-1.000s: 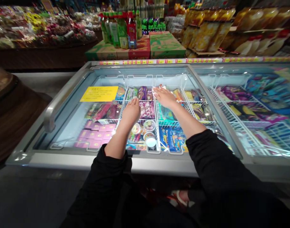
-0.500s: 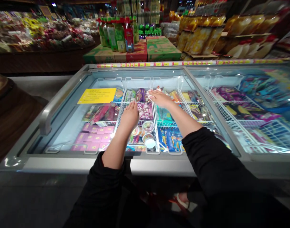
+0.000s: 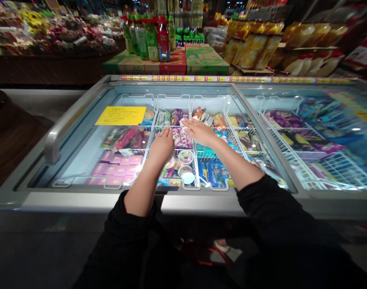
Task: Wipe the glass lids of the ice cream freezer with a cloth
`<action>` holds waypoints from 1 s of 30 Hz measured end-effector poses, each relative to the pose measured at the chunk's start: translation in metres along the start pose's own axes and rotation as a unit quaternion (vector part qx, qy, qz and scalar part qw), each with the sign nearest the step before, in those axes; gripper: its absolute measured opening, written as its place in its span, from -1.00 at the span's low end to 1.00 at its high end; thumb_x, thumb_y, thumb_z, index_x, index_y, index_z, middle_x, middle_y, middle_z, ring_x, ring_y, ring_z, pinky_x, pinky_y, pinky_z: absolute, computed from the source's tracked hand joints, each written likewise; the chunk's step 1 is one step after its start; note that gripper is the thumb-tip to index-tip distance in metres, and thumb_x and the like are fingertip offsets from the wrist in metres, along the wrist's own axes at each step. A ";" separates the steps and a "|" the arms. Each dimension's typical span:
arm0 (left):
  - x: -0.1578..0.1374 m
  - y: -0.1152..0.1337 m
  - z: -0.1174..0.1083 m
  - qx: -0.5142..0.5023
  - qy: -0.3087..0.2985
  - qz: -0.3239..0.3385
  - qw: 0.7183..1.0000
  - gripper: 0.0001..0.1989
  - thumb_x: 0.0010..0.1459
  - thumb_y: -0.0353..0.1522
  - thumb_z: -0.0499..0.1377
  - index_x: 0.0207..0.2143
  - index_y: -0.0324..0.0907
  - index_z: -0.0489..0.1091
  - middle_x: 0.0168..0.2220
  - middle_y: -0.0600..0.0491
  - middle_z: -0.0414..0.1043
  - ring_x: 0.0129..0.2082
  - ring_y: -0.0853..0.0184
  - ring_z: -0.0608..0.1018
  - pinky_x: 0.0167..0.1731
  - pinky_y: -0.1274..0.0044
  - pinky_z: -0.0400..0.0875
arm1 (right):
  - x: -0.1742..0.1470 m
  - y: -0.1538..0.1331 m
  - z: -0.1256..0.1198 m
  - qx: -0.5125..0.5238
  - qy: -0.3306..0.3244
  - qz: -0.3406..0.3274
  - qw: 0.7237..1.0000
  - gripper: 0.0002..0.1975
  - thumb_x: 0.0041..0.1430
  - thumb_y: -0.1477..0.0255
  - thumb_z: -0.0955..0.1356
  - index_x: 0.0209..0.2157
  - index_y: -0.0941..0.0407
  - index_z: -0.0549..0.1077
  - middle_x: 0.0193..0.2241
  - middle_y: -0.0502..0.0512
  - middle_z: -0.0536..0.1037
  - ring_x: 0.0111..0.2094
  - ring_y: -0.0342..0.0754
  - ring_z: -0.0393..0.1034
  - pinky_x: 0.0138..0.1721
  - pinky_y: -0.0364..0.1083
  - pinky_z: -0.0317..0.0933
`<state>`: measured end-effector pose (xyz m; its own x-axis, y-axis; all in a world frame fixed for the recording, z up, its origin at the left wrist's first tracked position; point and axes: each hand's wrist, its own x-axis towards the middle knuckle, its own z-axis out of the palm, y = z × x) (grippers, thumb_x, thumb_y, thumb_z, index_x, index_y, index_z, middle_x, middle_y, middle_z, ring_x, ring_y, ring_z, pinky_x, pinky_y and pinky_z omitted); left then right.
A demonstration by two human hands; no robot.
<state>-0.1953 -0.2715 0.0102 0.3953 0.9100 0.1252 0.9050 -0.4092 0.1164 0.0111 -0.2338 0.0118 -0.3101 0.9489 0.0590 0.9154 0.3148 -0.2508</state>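
Note:
My left hand (image 3: 163, 143) lies palm down on the glass lid (image 3: 78, 148) of a chest freezer, its fingers stretched forward and close together. My right hand (image 3: 198, 130) is further forward and to the right, laid flat with a small white tissue (image 3: 183, 121) showing at its fingertips against the glass. Most of the tissue is hidden beneath the fingers. Below the glass, wire baskets hold purple ice cream packets (image 3: 182, 138), round cups (image 3: 185, 156), blue packets (image 3: 213, 172) and pink boxes (image 3: 114, 168).
A yellow notice (image 3: 120, 115) is on the lid at left, near a curved grey handle (image 3: 52, 146). The freezer's second half (image 3: 315, 136) lies to the right. Behind stand bottles (image 3: 150, 38) on cartons (image 3: 205, 60) and stacked yellow jars (image 3: 255, 44). Below, a shoe (image 3: 222, 245) shows.
My right hand has slid left with the tissue across the glass, closer to my left hand. My left hand stays nearly in place. The view has shifted slightly.

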 end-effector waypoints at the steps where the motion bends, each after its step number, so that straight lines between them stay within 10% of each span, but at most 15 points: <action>1: -0.002 -0.001 0.001 -0.003 0.008 0.002 1.000 -0.44 0.49 -0.45 -0.07 0.46 -0.42 0.18 0.50 -0.28 0.13 0.51 0.09 0.24 0.48 0.26 0.17 | 0.006 0.002 -0.002 0.005 0.001 0.012 1.000 -0.41 0.56 0.22 0.15 0.52 -0.04 0.19 0.54 -0.05 0.11 0.55 0.10 -0.04 0.55 0.17 -0.11; 13: -0.056 -0.001 0.000 -0.081 0.028 0.054 0.995 -0.50 0.51 -0.46 -0.03 0.43 -0.30 0.26 0.49 -0.19 0.19 0.50 0.16 0.27 0.47 0.27 0.20 | -0.093 -0.006 0.005 0.000 0.003 -0.016 1.000 -0.42 0.54 0.21 0.16 0.51 -0.12 0.18 0.53 -0.07 0.14 0.55 0.12 -0.04 0.54 0.25 -0.09; 24: -0.098 0.028 -0.001 -0.089 0.023 0.077 0.993 -0.47 0.49 -0.48 -0.01 0.45 -0.27 0.24 0.49 -0.16 0.19 0.49 0.17 0.29 0.46 0.29 0.24 | -0.066 0.006 -0.004 0.009 -0.015 0.001 1.000 -0.40 0.53 0.21 0.16 0.52 -0.10 0.17 0.54 -0.04 0.09 0.56 0.15 -0.06 0.53 0.29 -0.11; 30: -0.106 0.035 -0.002 -0.074 0.036 0.055 0.995 -0.46 0.50 -0.48 -0.04 0.46 -0.27 0.25 0.48 -0.16 0.21 0.48 0.16 0.31 0.47 0.28 0.24 | -0.124 -0.006 -0.001 0.007 0.005 0.019 1.000 -0.40 0.53 0.21 0.16 0.52 -0.11 0.17 0.53 -0.05 0.13 0.55 0.17 -0.05 0.53 0.32 -0.08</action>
<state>-0.2060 -0.3820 0.0030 0.4728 0.8545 0.2152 0.8221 -0.5157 0.2412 0.0444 -0.3536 0.0073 -0.2726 0.9603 0.0594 0.9230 0.2785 -0.2656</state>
